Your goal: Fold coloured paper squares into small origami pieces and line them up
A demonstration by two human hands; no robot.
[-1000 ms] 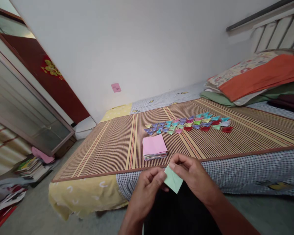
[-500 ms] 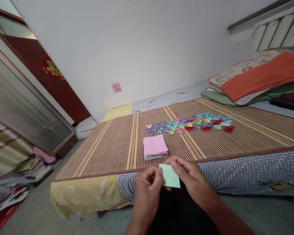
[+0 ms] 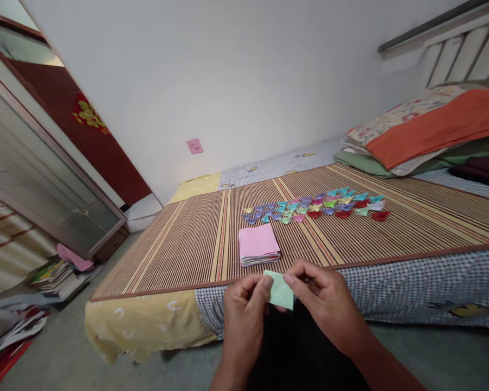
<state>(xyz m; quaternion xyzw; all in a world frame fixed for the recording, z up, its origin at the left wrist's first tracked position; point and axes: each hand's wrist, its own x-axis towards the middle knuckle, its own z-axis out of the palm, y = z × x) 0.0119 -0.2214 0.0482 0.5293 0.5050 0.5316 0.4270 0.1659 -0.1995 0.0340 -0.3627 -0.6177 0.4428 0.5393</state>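
A small sheet of light green paper [image 3: 281, 293] is held up between my two hands, over my dark-clothed lap at the bed's near edge. My left hand [image 3: 246, 307] pinches its left side, thumb on top. At the upper right corner, the thumb and fingers of my right hand [image 3: 320, 290] close on it. Just beyond the hands lies a stack of square paper [image 3: 258, 241] with a pink sheet on top. Behind that, several small folded paper shapes [image 3: 315, 207] in many colours stand in rows on the striped mat [image 3: 187, 244].
Pillows [image 3: 436, 125] and folded bedding are piled at the right end of the bed. A pink note [image 3: 194, 146] is stuck to the wall. On the floor at left, books [image 3: 55, 279] and other items lie by a glass-fronted cabinet [image 3: 65, 179].
My right hand has shifted its grip to the paper's upper right corner. The green paper now shows a narrower face, and the left thumb lies on its upper left corner.
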